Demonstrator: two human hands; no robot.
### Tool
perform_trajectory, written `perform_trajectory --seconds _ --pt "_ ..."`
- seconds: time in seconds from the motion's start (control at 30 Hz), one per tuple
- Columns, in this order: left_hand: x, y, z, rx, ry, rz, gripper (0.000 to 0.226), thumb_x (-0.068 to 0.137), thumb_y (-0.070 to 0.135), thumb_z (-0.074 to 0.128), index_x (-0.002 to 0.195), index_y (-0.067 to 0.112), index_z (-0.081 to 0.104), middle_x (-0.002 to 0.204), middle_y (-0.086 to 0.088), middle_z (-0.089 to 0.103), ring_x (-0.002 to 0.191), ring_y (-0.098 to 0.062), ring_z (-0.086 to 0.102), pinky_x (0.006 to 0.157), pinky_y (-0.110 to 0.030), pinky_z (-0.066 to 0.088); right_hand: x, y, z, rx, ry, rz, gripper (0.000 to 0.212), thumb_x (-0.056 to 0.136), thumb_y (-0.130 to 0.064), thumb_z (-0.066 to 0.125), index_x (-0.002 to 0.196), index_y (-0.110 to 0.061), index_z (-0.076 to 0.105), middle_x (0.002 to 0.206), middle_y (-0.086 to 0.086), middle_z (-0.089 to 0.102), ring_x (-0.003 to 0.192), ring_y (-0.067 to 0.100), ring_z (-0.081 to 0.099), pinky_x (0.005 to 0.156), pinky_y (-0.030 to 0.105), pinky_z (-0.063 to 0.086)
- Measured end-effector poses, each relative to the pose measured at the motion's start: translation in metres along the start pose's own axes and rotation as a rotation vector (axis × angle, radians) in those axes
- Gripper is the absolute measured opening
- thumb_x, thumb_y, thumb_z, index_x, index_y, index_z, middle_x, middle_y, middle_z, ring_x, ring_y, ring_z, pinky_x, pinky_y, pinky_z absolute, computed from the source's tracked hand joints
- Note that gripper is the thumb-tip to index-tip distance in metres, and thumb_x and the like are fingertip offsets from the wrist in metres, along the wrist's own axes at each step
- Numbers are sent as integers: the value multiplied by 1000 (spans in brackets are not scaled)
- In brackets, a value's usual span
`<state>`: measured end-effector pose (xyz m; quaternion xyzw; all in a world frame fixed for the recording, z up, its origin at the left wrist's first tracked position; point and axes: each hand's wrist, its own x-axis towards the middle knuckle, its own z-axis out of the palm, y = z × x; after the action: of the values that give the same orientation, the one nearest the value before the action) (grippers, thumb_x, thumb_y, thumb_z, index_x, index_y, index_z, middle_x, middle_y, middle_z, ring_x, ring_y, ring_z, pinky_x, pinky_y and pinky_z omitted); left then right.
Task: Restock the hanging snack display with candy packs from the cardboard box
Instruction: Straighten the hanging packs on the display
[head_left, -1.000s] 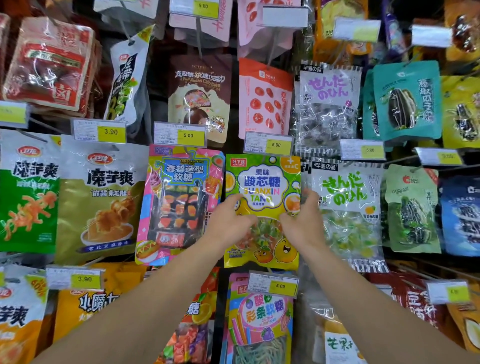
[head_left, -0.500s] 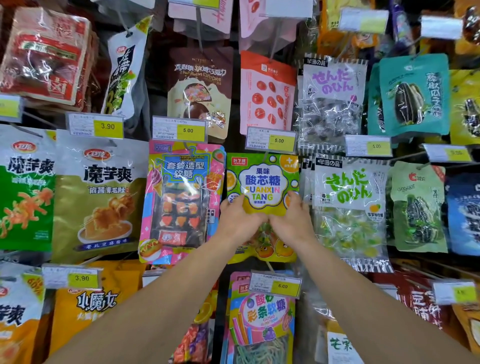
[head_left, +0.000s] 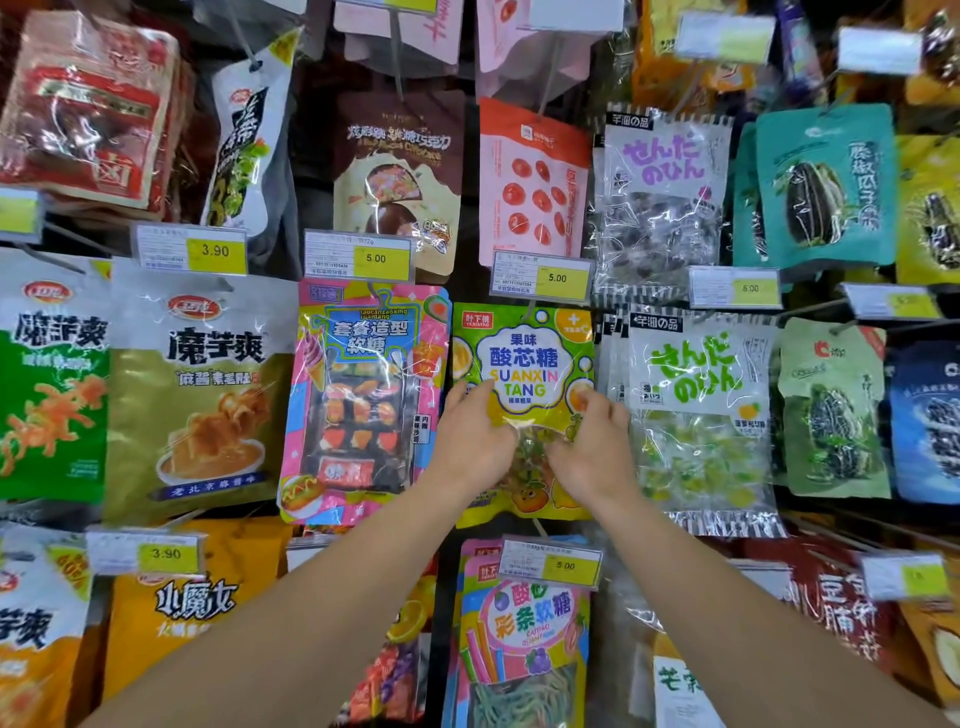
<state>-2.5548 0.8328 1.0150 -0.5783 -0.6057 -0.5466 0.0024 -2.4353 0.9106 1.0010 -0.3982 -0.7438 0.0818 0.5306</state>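
A green and yellow candy pack (head_left: 523, 358) marked SUANXIN TANG hangs in the middle of the display, under a 5.00 price tag (head_left: 540, 278). My left hand (head_left: 475, 434) holds its left side and my right hand (head_left: 589, 447) holds its right side, thumbs on the front of the pack. Both hands cover the pack's clear lower window. The pack's top sits behind the price tag, so its hole and the hook are hidden. The cardboard box is out of view.
A pink gummy pack (head_left: 363, 400) hangs directly to the left and a clear pack of green candies (head_left: 698, 415) to the right. Another candy pack (head_left: 524, 639) with a 5.00 tag hangs below. Packed rows of snack bags and price tags fill every side.
Both hands have slid inward and slightly up on the candy pack, closer together over its middle. The pack now hangs straighter under its tag.
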Motion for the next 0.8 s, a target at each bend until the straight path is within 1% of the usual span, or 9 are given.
perform_trajectory --seconds 0.07,0.2,0.27,0.33,0.43,0.5,0.57,0.7,0.8 --pt "-1 1 -3 5 3 7 65 88 10 58 149 14 35 154 -6 30 142 -24 32 115 -37 29 -4 2 -3 -43 18 -18 66 85 -8 67 144 -9 37 140 12 35 124 26 43 97 27 34" --pt "-6 4 -11 -12 26 29 65 89 15 60 149 16 35 149 -6 42 118 -40 56 100 -49 47 -7 2 -6 -82 22 -29 60 84 -9 66 139 -10 42 134 10 41 121 24 45 91 27 36" --pt "-10 3 -18 -35 49 33 62 91 18 59 148 19 37 150 0 41 97 -29 67 86 -40 52 -10 1 -8 -90 17 -38 59 84 -9 65 139 -10 43 131 9 43 119 24 46 90 29 38" --pt "-14 3 -24 -50 66 49 59 91 20 59 147 21 40 147 3 46 76 -14 66 72 -28 47 -12 -1 -10 -123 7 -69 59 84 -9 64 139 -11 44 129 9 45 115 25 48 88 31 40" --pt "-21 1 -34 -26 82 78 54 91 21 60 142 21 46 138 5 54 90 -13 67 76 -27 50 -19 -3 -13 -192 -16 -131 53 84 -13 65 135 -14 48 129 7 47 108 26 54 86 32 45" --pt "-25 -4 -40 15 103 96 47 90 22 61 136 20 53 131 5 59 99 -13 64 85 -27 48 -26 -3 -11 -259 -21 -188 49 86 -18 64 133 -18 50 132 4 46 110 27 54 88 37 50" --pt "-29 -11 -45 84 134 122 43 88 22 63 131 20 57 127 4 63 105 -14 62 86 -26 45 -33 -4 -9 -345 -41 -259 48 87 -23 62 134 -21 49 135 1 43 117 27 49 89 41 51" --pt "-35 -28 -53 353 192 230 49 84 22 65 132 15 57 128 -4 62 119 -25 54 98 -34 42 -38 -6 -6 -515 -123 -374 58 90 -27 58 145 -27 39 152 1 29 140 25 27 107 39 39" --pt "-41 -43 -62 550 193 246 53 81 24 59 132 10 57 135 -11 57 125 -32 48 107 -42 37 -42 -6 1 -583 -210 -437 63 90 -28 56 149 -29 33 159 4 21 147 28 16 117 43 29"
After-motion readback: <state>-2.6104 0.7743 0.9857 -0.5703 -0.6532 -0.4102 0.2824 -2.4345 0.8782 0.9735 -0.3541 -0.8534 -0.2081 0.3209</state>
